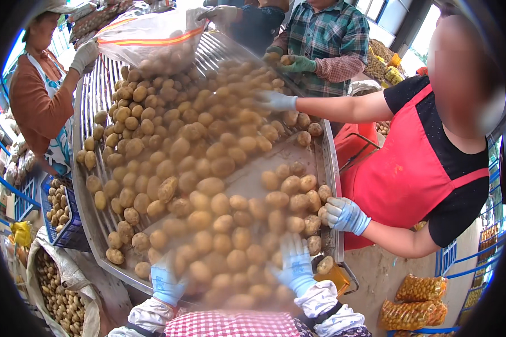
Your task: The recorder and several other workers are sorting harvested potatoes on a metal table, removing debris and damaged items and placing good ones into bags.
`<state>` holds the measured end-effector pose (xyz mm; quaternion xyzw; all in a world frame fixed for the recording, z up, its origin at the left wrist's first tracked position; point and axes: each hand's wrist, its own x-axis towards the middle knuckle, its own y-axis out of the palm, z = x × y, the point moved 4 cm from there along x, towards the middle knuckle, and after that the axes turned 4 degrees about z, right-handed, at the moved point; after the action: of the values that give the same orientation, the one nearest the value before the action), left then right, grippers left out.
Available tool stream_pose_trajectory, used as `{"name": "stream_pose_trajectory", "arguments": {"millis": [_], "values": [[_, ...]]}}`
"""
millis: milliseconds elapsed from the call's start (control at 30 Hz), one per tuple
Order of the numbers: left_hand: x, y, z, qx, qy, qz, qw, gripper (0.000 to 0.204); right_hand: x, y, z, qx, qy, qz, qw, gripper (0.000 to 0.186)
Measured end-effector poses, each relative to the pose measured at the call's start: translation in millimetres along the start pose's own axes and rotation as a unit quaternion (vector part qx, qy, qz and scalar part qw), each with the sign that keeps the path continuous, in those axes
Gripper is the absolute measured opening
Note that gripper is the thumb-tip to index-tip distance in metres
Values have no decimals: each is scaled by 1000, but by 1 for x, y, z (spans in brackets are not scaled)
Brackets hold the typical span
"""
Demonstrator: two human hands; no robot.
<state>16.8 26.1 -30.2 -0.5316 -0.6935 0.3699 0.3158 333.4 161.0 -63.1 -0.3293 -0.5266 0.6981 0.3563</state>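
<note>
Brown potatoes cover much of a metal sorting table, its far part made of slats. At the near edge my left hand, in a light blue glove, lies against the left side of the closest potatoes with its fingers apart. My right hand, gloved alike, rests at the right of the same heap, fingers stretched forward and spread. Neither hand grips a potato. A hazy smear over the middle of the picture blurs the potatoes between my hands.
A co-worker in a red apron reaches over the table from the right. Far off, gloved people hold a plastic sack and potatoes. Left stand a blue crate and an open sack; filled net bags lie right.
</note>
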Motion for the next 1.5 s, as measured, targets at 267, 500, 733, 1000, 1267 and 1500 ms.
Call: {"name": "stream_pose_trajectory", "arguments": {"millis": [267, 500, 733, 1000, 1267, 1500], "values": [[-4, -9, 4, -22, 7, 1, 1000, 75, -4, -2, 9, -1, 46, -144, 988, 78], [4, 7, -7, -900, -71, -4, 431, 46, -10, 6, 54, -8, -78, -21, 997, 70], [-4, 22, -4, -821, -214, 81, 524, 73, -12, -9, 17, -29, 14, -92, 995, 66], [7, -25, -36, -603, -80, 1, 794, 107, -3, 24, 70, 42, -36, -27, 998, 70], [6, -32, -20, -158, 92, -172, 968, 101, 8, 13, 66, 41, -10, -80, 996, 68], [0, -43, 9, -601, -184, -50, 776, 73, 10, 20, 136, -42, -161, 51, 985, 78]]}}
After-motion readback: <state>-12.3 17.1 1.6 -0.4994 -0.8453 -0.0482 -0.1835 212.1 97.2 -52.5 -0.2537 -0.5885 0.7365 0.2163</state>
